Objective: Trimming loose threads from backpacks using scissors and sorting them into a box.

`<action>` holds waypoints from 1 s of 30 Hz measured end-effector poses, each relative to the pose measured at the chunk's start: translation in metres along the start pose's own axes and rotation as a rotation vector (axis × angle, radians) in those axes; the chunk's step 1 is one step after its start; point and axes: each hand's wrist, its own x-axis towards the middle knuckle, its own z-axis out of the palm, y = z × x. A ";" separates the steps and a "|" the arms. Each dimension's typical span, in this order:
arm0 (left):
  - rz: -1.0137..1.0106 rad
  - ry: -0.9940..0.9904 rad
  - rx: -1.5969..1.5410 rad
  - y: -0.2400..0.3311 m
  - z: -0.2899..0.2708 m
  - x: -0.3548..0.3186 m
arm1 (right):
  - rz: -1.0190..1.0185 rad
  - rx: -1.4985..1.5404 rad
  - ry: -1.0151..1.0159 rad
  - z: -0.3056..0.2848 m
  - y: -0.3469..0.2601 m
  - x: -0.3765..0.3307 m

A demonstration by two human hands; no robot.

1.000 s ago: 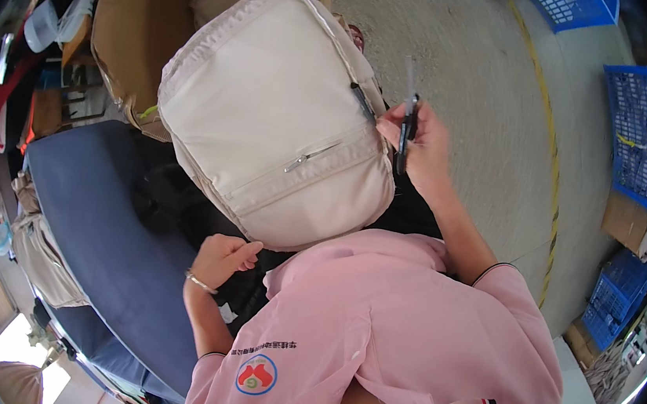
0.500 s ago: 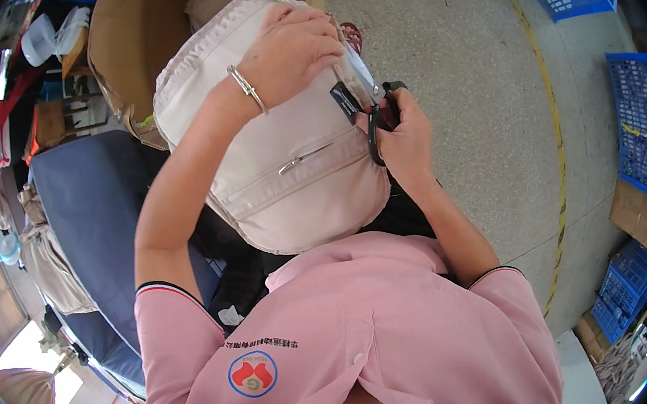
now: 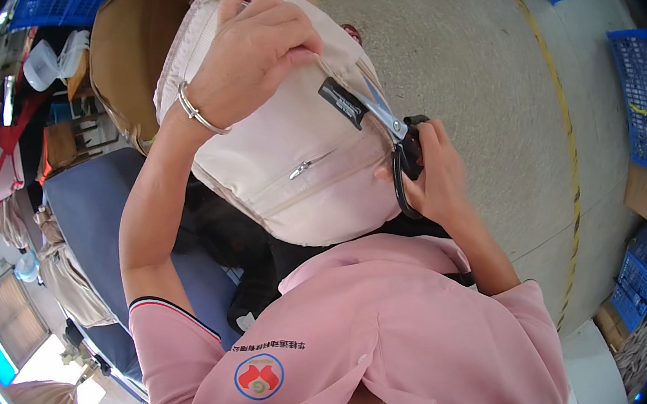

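A cream fabric bag [image 3: 256, 167] rests in my lap, with a black label [image 3: 342, 101] and a zipper with a metal pull [image 3: 300, 169] on its upper face. My left hand [image 3: 256, 57], a bangle at its wrist, grips the bag's far part with curled fingers; the fingertips are partly hidden. In my right hand [image 3: 440, 179] are black-handled scissors [image 3: 386, 112], fingers through the loops. Their blades point away from me along the bag's right edge, beside the label. Whether the blade tips touch thread or fabric is too small to tell.
An open cardboard box [image 3: 122, 55] stands just beyond the bag at left. A padded dark blue surface [image 3: 110, 203] lies by my left arm. Blue crates [image 3: 645, 102] line the far right, past a yellow floor line [image 3: 563, 136].
My left hand has shifted left and turned with the bag's far part. My right hand and the scissors have drawn right and nearer to me, showing more of the blades.
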 end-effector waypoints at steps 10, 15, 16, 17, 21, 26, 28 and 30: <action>-0.020 0.037 -0.010 0.008 -0.008 -0.005 | -0.074 -0.169 -0.110 -0.019 -0.006 0.011; -0.066 -0.020 -0.038 0.007 -0.012 -0.009 | -0.074 -0.140 -0.123 -0.017 -0.015 0.018; -0.060 -0.019 -0.044 0.008 -0.013 -0.008 | -0.094 -0.130 -0.103 -0.015 -0.015 0.018; -0.053 -0.018 -0.049 0.008 -0.013 -0.008 | -0.098 -0.129 -0.105 -0.015 -0.015 0.019; -0.053 -0.017 -0.067 0.003 -0.011 -0.010 | -0.126 -0.150 -0.098 -0.014 -0.016 0.018; -0.031 -0.037 -0.105 -0.003 -0.007 -0.006 | -0.159 -0.143 -0.050 -0.006 -0.008 0.015; -0.033 -0.031 -0.122 -0.007 -0.003 -0.005 | -0.139 -0.135 -0.044 -0.001 -0.005 0.012; -0.039 -0.024 -0.137 -0.008 0.001 -0.005 | -0.132 -0.085 -0.017 0.002 -0.003 0.012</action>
